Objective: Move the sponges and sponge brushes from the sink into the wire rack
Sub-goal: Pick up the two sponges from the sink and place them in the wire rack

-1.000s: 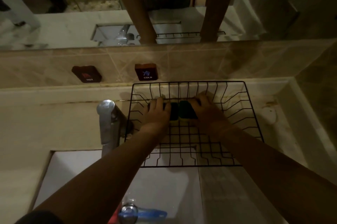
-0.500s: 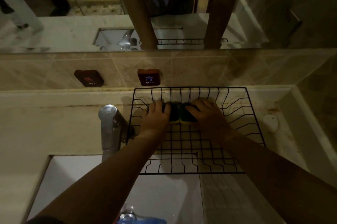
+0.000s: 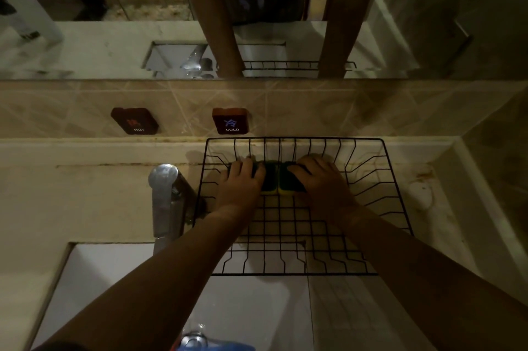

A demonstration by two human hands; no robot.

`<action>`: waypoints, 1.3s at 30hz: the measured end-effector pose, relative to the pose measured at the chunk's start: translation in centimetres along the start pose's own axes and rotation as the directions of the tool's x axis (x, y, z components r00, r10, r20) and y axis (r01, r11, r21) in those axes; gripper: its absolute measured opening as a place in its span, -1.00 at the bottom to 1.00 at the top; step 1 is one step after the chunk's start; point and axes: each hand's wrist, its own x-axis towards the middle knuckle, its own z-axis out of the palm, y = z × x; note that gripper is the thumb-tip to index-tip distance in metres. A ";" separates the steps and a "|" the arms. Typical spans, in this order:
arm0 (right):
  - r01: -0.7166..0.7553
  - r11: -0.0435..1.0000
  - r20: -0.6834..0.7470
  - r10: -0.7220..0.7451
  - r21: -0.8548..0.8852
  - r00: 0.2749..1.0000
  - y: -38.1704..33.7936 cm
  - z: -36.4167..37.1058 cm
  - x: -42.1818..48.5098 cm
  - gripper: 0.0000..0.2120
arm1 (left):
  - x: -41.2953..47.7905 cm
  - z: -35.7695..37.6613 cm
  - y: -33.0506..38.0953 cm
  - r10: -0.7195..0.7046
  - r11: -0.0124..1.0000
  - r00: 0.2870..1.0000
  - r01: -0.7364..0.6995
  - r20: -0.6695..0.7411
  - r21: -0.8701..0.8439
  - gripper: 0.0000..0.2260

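Observation:
A black wire rack [image 3: 371,187] stands on the counter behind the sink, overhanging its back edge. Inside it, near the back wall, two yellow sponges with dark green tops lie side by side and touching. My left hand [image 3: 241,186] rests on the left sponge [image 3: 268,183], fingers curled over its top. On the right sponge [image 3: 287,187] sits my right hand [image 3: 320,182], gripping it the same way. At the bottom edge, a blue-handled sponge brush [image 3: 217,346] lies in the white sink [image 3: 100,279]; only its top shows.
A chrome faucet [image 3: 164,199] stands just left of the rack. HOT [image 3: 134,120] and COLD [image 3: 231,120] tags are fixed to the tiled wall under a mirror. A small white object [image 3: 420,193] lies on the counter to the right of the rack.
Both hands stay on the two sponges at the rack's back. The sponges have been pushed closer together. The view has tilted a little, so less of the blue brush shows.

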 end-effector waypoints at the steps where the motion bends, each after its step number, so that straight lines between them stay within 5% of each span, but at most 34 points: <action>1: 0.000 1.000 -0.001 0.000 0.002 1.000 0.0 0.1 0.0 -0.49 | 0.1 0.0 0.0 0.000 1.000 1.000 0.000 -0.002 -0.008 -0.36; 23: -0.015 1.000 -0.016 0.015 0.014 1.000 -0.3 0.8 0.0 -0.54 | -0.2 0.5 -0.2 0.001 0.999 1.000 0.000 0.020 -0.051 -0.33; 31: -0.037 0.999 0.176 0.032 0.027 0.984 -0.6 -0.7 -0.2 -0.34 | -0.8 -1.9 -0.3 -0.028 0.957 0.992 0.063 0.127 -0.282 -0.52; 39: -0.132 0.970 0.076 0.118 0.205 0.990 -3.6 -5.4 -3.3 -0.56 | -5.9 -7.1 0.1 0.049 0.925 0.999 -0.040 0.015 -0.378 -0.64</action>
